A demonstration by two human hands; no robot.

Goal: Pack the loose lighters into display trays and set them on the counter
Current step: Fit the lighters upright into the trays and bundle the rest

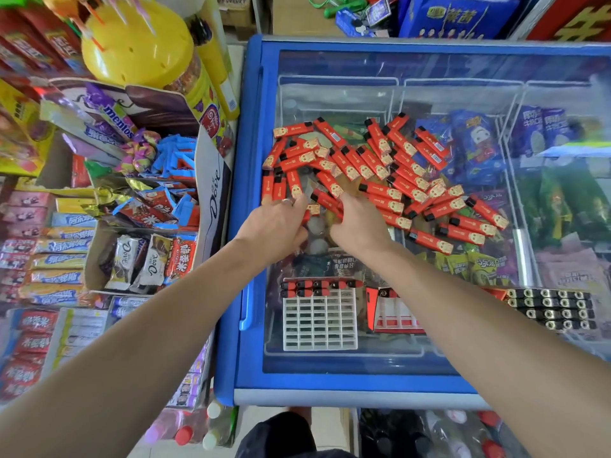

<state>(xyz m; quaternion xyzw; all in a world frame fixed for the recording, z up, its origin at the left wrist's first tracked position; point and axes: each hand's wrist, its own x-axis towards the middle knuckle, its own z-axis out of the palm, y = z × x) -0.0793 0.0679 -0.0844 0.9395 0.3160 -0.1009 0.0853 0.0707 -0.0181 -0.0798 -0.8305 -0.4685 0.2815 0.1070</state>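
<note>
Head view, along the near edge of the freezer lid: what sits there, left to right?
White grid tray with a few lighters in its top rows → red tray, nearly empty → tray packed with black-topped lighters.

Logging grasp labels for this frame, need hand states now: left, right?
Left hand: fingers curled onto the loose lighters, gripping some.
Right hand: fingers down in the same pile; whether it grips one cannot be told.
</note>
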